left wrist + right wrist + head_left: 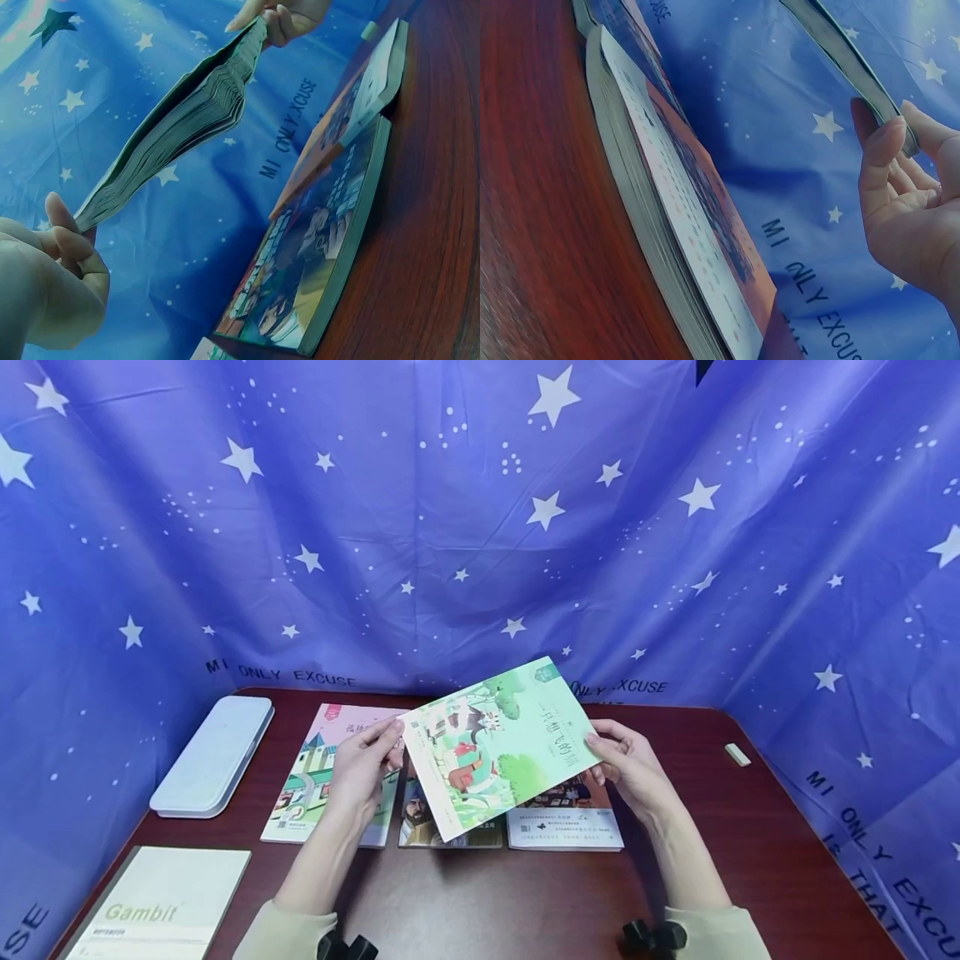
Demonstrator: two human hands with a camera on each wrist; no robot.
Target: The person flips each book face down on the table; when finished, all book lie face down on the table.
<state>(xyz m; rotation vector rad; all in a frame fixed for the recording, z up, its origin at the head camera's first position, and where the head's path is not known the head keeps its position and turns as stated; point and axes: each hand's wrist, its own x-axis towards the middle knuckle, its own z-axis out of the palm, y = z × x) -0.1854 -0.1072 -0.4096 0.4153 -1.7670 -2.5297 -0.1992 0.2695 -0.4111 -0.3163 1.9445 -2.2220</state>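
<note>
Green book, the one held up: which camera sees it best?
The head view shows the green book best: nearly its whole picture side faces the camera. The left wrist view shows it edge-on, mostly pages; the right wrist view shows only part of its edge, pinched by the right hand.

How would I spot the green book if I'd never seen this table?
Find the dark red table, then its row of three books. Above that row, the left hand and right hand hold the green book. Only it is lifted; its neighbours lie on the table.
</note>
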